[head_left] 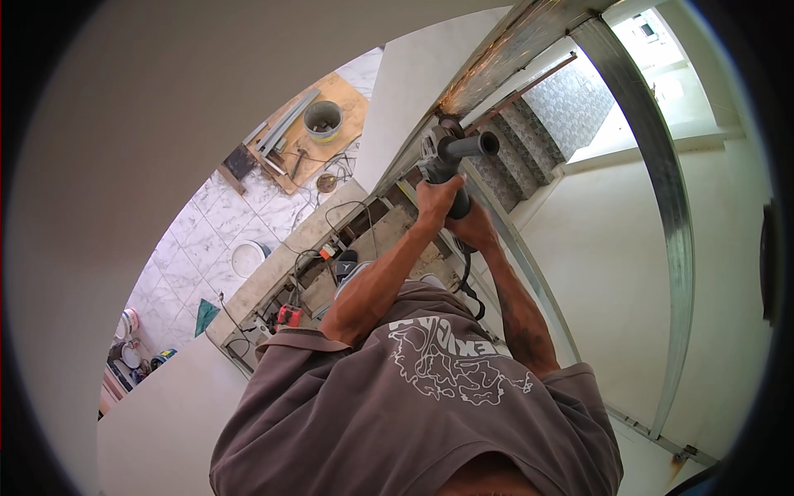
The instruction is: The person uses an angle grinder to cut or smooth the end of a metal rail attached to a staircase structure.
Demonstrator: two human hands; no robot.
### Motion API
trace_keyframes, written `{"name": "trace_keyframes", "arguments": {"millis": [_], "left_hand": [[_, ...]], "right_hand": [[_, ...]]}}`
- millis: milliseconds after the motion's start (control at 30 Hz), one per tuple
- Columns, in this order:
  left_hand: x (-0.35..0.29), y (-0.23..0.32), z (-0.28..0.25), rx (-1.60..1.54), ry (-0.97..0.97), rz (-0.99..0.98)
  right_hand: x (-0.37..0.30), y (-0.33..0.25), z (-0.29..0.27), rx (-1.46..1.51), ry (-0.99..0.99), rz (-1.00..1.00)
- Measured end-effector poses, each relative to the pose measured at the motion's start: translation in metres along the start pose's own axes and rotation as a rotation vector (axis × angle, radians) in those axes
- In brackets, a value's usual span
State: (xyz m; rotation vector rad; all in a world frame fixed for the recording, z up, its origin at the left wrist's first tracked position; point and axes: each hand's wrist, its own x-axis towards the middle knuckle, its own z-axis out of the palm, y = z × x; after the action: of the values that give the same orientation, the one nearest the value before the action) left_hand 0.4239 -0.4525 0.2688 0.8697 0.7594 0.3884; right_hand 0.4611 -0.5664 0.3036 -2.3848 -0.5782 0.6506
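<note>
- In the head view, both hands gripped a grey-and-black angle grinder [440, 168]: the left hand [437, 201] was wrapped around its body, and the right hand [473, 229] closed around it further back.
- The grinder was in front of the person, its head up against a metal beam [506, 59], with sparks [488, 78] spraying along that surface. Its side handle [477, 146] jutted to the right, ungripped.
- A black cord [468, 285] hung beside the right forearm, near the working space.
- A curved-looking metal post [662, 136] stood to the right, and patterned stairs [521, 149] lay beyond the beam.
- To the left, a pale ledge [318, 217] carried cables and an orange plug [327, 251]; a red item [289, 316], too small to identify, lay nearby.
- Past the ledge, the marbled tile floor [227, 217] held a white bucket [248, 259] and a wooden board [353, 99], where a grey bucket [322, 137] stood beside metal strips [287, 118].
</note>
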Motion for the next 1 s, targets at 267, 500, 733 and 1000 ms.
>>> {"name": "trace_keyframes", "arguments": {"millis": [267, 500, 733, 1000], "left_hand": [[-0.003, 0.0, 0.0, 0.02, -0.019, -0.073], [-0.002, 0.013, 0.002, 0.059, 0.014, -0.046], [-0.006, 0.009, -0.002, 0.032, -0.005, -0.05], [0.002, 0.016, -0.008, 0.022, -0.038, -0.047]], "right_hand": [[-0.004, 0.002, 0.0, 0.005, -0.024, 0.015], [0.004, 0.003, 0.001, 0.005, -0.018, 0.018], [-0.01, -0.013, -0.001, -0.045, -0.003, 0.062], [-0.008, -0.027, 0.001, -0.015, 0.0, 0.062]]}}
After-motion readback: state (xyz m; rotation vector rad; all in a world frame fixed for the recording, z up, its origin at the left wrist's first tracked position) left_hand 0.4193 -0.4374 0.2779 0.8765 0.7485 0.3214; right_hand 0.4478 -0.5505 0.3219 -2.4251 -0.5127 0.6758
